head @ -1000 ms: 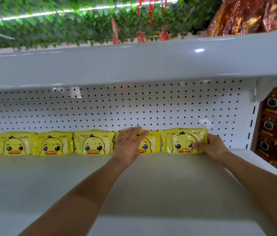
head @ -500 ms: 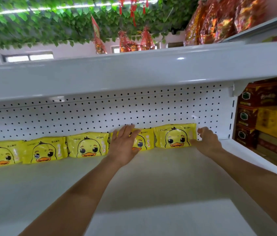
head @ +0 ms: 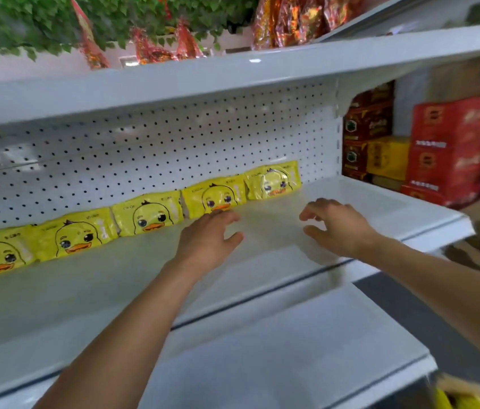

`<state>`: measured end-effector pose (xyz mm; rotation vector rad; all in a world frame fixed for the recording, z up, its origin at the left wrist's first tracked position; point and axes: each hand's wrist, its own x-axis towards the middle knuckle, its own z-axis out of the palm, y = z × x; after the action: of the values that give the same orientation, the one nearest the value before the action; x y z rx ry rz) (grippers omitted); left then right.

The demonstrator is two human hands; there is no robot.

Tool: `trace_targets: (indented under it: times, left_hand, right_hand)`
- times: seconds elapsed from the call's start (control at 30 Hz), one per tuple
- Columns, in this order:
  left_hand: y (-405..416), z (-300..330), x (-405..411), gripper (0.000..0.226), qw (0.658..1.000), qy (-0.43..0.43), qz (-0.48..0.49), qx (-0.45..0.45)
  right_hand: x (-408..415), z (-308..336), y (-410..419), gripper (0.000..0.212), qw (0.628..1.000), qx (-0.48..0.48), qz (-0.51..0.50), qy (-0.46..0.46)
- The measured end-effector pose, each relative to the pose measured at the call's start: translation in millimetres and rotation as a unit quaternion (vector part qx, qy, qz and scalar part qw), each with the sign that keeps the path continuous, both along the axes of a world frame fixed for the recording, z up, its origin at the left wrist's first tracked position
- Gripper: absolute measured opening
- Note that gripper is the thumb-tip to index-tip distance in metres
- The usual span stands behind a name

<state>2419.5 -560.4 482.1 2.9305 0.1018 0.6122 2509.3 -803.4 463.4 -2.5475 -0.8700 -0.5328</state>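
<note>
the row of packs [head: 79, 237] starts at the left of the frame and climbs toward the middle, leaning on the pegboard [head: 173, 134]; each pack lies with its long side along the back wall. my left hand [head: 207, 240] is in the centre, palm down, fingers relaxed and a little spread, holding nothing. its fingertips come to the lower edge of the second-last pack [head: 215, 193], and i cannot tell if they touch. the last pack [head: 272, 180] is up and right of this hand, and the shelf [head: 380, 208] goes on to the right of it. my right hand [head: 339, 228] is right of centre, fingers loosely curled, holding nothing; the last pack lies up and left of its fingertips, clearly apart. i judge this hand is the better placed for the free end of the row. red and yellow boxes [head: 454, 149] stand at the far right.

one second ago the left hand lay flat on the second-last pack and the right hand gripped the right end of the last pack. now both are drawn back toward the front edge. i judge the next pack must go just right of the last one, long side along the wall.
</note>
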Motion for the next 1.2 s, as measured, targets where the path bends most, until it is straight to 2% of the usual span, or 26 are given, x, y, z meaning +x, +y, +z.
trace_targets:
  times: [0.2, 0.4, 0.5, 0.67, 0.9, 1.07, 1.2]
  left_hand:
    - [-57, -20, -52, 0.03, 0.993, -0.043, -0.11, -0.014]
    - [-142, -53, -84, 0.026, 0.961, -0.086, -0.25, -0.076]
    - [-187, -87, -94, 0.023, 0.951, -0.032, -0.284, -0.121]
    - [-263, -164, -100, 0.025, 0.927, 0.12, -0.308, -0.176]
    - [-375, -301, -95, 0.035, 0.835, 0.362, -0.242, -0.338]
    - [-434, -405, -107, 0.055, 0.821, 0.457, -0.156, -0.306]
    - [-465, -463, -115, 0.07, 0.825, 0.474, -0.053, -0.303]
  right_hand:
    - [-84, -18, -48, 0.017, 0.998, 0.033, -0.031, -0.036]
    - [-143, -46, -135, 0.019, 0.987, 0.095, -0.109, -0.065]
    - [-158, -75, -186, 0.02, 0.986, 0.094, -0.134, -0.03]
    - [-174, -148, -268, 0.013, 0.97, 0.05, -0.199, 0.127]
    - [-193, -271, -384, 0.017, 0.902, -0.062, -0.236, 0.356]
    - [-199, -362, -440, 0.02, 0.844, -0.166, -0.223, 0.458]
    - [-192, -415, -457, 0.038, 0.828, -0.285, -0.19, 0.445]
